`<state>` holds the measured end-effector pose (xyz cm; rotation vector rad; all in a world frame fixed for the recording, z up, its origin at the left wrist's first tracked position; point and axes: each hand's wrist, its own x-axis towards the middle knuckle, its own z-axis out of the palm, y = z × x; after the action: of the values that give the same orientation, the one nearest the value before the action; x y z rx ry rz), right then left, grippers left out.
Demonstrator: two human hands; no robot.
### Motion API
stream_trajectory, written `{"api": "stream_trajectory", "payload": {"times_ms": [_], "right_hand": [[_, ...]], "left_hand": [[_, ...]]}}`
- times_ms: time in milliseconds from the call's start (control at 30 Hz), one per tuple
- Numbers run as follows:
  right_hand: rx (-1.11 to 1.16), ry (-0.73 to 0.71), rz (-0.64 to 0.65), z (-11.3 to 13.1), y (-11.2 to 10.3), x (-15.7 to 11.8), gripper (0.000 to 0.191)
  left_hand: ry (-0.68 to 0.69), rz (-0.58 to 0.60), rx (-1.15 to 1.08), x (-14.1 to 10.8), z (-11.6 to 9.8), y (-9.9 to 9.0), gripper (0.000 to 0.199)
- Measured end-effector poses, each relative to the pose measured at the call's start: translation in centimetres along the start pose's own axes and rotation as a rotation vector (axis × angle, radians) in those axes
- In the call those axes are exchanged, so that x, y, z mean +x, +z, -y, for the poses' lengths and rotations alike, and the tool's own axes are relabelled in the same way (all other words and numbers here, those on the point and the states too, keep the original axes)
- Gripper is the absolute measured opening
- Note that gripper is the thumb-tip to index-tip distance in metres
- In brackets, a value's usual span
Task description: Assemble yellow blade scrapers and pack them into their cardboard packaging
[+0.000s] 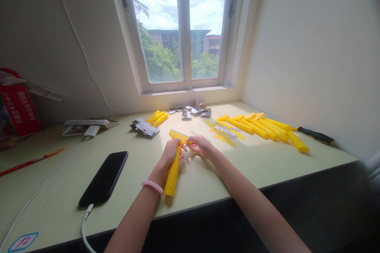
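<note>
A yellow scraper-like tool [174, 172] lies diagonally over the pale table, its wide head pointing away and its handle toward the front edge. My left hand [171, 152] is closed around it just below the head. At the right end of the head, my right hand [200, 146] has its fingers pinched together; what they hold is too small to make out. A thin dark shape sticks out just above the right fingers. Beyond my right hand lie several flat yellow pieces [224, 139] and clear strips.
Several yellow handles [261, 126] lie at the right, beside a black-handled screwdriver [317, 136]. Dark and silver packets [145, 127] with yellow handles sit back left. Metal pieces [187, 115] lie near the window. A charging phone [104, 178] and power strip [86, 124] are at the left.
</note>
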<state>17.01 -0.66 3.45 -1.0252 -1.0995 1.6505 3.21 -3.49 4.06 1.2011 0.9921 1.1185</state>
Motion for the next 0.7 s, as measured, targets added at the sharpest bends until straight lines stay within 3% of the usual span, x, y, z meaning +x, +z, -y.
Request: {"api": "stream_trajectory", "payload": {"times_ms": [267,333,400,467,500,600,700], "right_hand": [[0.018,-0.016,-0.037,0.3,0.0,-0.3,0.007],[0.030,-0.028,-0.066,0.4,-0.1,-0.2,0.007],[0.047,-0.050,-0.086,0.4,-0.1,-0.1,0.006],[0.058,-0.072,-0.089,0.5,-0.2,0.0,0.005],[0.060,-0.079,-0.084,0.5,-0.2,0.0,0.005],[0.059,-0.082,-0.077,0.3,-0.3,0.2,0.006],[0.052,-0.090,-0.061,0.1,-0.5,0.4,0.006]], "left_hand": [[-0.050,-0.012,0.032,0.4,0.4,0.1,0.033],[-0.036,-0.136,0.139,0.5,0.6,0.0,0.038],[0.044,-0.338,0.328,0.3,0.5,-0.2,0.042],[0.207,-0.496,0.549,-0.1,0.2,-0.4,0.046],[0.310,-0.514,0.655,-0.5,-0.1,-0.5,0.045],[0.556,-0.371,0.980,-1.7,-1.1,-0.4,0.037],[0.574,-0.193,1.226,-2.7,-1.8,0.2,0.040]]}}
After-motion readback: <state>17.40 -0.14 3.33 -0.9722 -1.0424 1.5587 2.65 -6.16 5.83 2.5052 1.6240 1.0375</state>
